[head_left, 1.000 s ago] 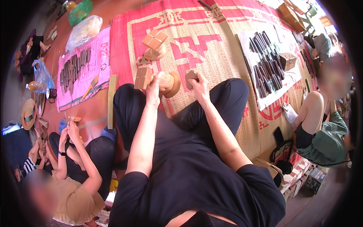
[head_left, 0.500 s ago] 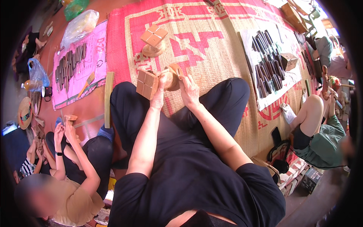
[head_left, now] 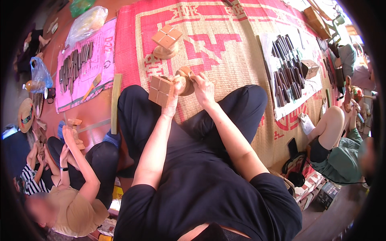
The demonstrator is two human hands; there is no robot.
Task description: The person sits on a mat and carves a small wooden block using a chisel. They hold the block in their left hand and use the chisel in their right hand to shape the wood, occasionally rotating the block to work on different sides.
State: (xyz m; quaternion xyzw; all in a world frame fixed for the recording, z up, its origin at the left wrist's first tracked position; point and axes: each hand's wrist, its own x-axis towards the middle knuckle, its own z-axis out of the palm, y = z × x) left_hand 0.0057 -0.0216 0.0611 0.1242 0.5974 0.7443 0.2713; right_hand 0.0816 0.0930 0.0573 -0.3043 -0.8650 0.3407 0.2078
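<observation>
My left hand is closed round a wooden carving, held above my crossed legs. The carving has a square block at one end, marked with a pale cross, and a rounded, flared part at the other. My right hand pinches at the rim of that rounded end. Whether some small thing lies between its fingertips and the wood is hidden. A similar wooden carving, square block uppermost on a round body, stands on the mat beyond my hands.
Carving tools lie in rows on a white cloth at right, beside a wooden block. More tools rest on a pink sheet at left. A wooden strip lies by my left knee. People sit working on both sides.
The carving has turned slightly in my left hand, showing its square face more. My right hand has shifted a little along the rounded end. At left, a neighbour's wooden piece is lower.
</observation>
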